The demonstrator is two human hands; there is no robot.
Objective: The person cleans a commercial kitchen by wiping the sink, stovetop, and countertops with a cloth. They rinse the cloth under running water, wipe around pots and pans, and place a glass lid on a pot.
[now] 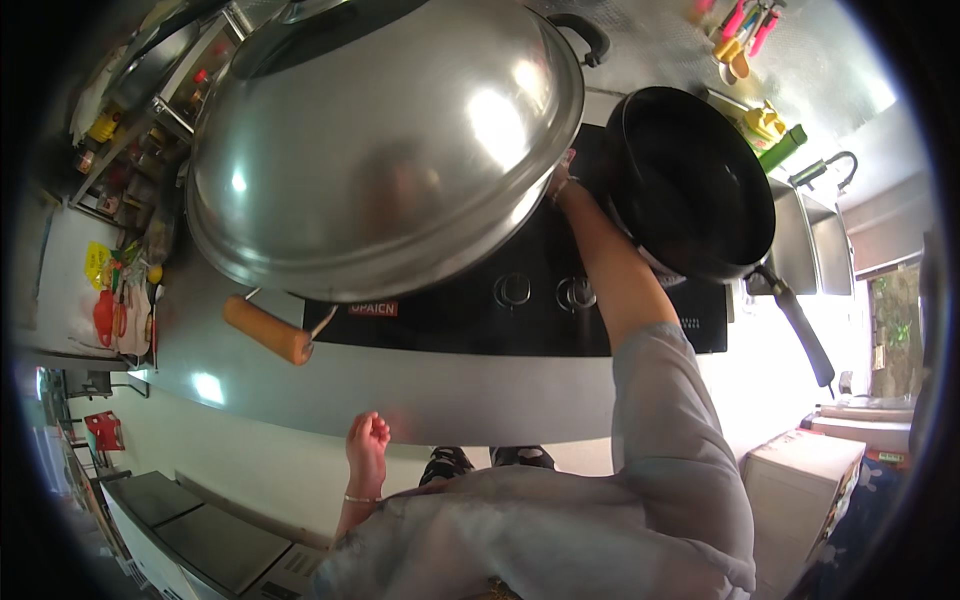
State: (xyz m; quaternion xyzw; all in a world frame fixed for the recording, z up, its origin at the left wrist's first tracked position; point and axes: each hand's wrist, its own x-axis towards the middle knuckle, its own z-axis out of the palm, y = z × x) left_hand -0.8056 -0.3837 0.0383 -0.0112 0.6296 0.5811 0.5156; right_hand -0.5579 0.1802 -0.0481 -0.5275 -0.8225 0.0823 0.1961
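Note:
A large lidded steel wok (pixel 375 172) with a wooden handle (pixel 266 328) covers the left of the black glass cooktop (pixel 465 322). My right arm reaches between it and a black frying pan (pixel 690 180) on the right. My right hand (pixel 562 169) is at the wok's right edge, its fingers mostly hidden under or behind the rim, so its grip cannot be told. In front of my body, near the counter's front edge, my left hand (pixel 368 435) is raised with its fingers curled and nothing visible in it.
Bottles and jars stand on a rack (pixel 112 161) at the left. Utensils (pixel 742 37) hang on the back wall. A double sink (pixel 795 240) lies to the right, and the pan's black handle (pixel 806 341) juts over the counter's right side. A white cabinet (pixel 802 457) stands lower right.

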